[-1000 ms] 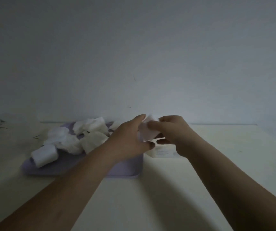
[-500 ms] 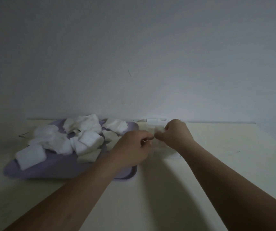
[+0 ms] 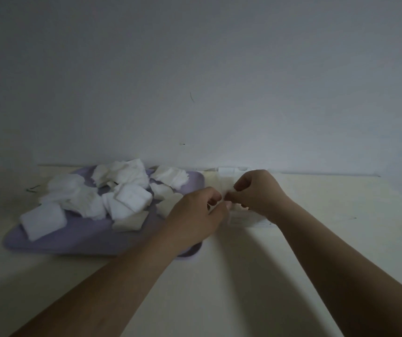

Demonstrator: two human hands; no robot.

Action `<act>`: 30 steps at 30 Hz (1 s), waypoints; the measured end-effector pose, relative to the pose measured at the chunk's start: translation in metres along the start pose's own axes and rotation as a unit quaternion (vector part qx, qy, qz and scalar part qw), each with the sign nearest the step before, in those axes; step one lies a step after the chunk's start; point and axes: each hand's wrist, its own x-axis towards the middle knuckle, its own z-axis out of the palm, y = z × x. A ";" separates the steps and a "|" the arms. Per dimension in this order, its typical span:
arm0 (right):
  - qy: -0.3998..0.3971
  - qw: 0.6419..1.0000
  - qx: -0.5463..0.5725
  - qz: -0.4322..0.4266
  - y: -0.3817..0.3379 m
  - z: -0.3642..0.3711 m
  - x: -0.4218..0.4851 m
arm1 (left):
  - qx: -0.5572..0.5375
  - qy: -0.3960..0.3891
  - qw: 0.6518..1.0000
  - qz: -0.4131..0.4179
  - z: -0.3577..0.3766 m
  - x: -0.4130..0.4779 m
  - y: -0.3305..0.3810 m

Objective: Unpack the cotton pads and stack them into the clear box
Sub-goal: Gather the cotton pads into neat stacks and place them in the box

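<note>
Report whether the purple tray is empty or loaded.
Loaded: the purple tray carries a loose heap of white cotton pads, jumbled rather than stacked.

We look out from a single wide-angle camera worn on the head, facing forward and slightly down across a pale tabletop (image 3: 328,239) toward a grey wall (image 3: 195,69) that fills the upper half of the frame. Both forearms (image 3: 122,283) run in from the bottom corners, and the left hand (image 3: 195,215) and right hand (image 3: 258,193) meet just below centre, near the lens. A purple tray (image 3: 73,239) lies left of centre, farther off, its back end close to the wall. The tabletop runs on past the bottom edge.
</note>
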 end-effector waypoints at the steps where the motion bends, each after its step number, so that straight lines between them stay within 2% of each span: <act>1: 0.013 1.000 -0.008 -0.007 0.000 0.003 -0.001 | -0.001 0.006 1.000 0.002 0.002 -0.001 -0.001; 3: 0.020 1.000 -0.009 -0.010 -0.002 0.004 -0.003 | -0.001 0.020 1.000 0.009 0.004 -0.002 0.000; 8: -0.032 0.999 -0.012 0.002 -0.003 -0.007 -0.007 | 0.032 0.031 0.998 0.047 0.006 -0.007 0.002; 12: -0.022 0.999 -0.024 0.003 -0.004 -0.022 -0.012 | 0.049 0.063 0.992 0.095 -0.013 -0.016 -0.006; 14: -0.026 0.999 -0.021 0.012 -0.005 -0.027 -0.015 | 0.095 0.104 0.985 0.095 -0.031 -0.019 -0.021; 16: 0.011 0.999 -0.036 -0.002 -0.010 -0.029 -0.018 | 0.135 0.113 0.982 0.075 -0.050 -0.022 -0.036; 18: 0.085 0.995 -0.024 -0.046 -0.023 -0.026 -0.026 | 0.168 0.069 0.981 0.064 -0.062 -0.022 -0.048; 20: 0.109 0.989 0.052 -0.087 -0.047 -0.012 -0.040 | 0.194 -0.015 0.979 0.056 -0.065 -0.022 -0.053; 22: 0.068 0.979 0.171 -0.091 -0.067 0.013 -0.051 | 0.229 -0.059 0.971 0.031 -0.062 -0.026 -0.055; 24: 0.024 0.973 0.215 -0.083 -0.073 0.044 -0.058 | 0.223 -0.039 0.974 0.015 -0.060 -0.033 -0.058; 27: -0.011 0.992 0.093 -0.086 -0.064 0.074 -0.066 | 0.142 0.001 0.988 0.055 -0.065 -0.044 -0.068; 30: -0.044 0.995 0.026 -0.088 -0.056 0.089 -0.062 | 0.092 0.055 0.993 0.057 -0.071 -0.053 -0.082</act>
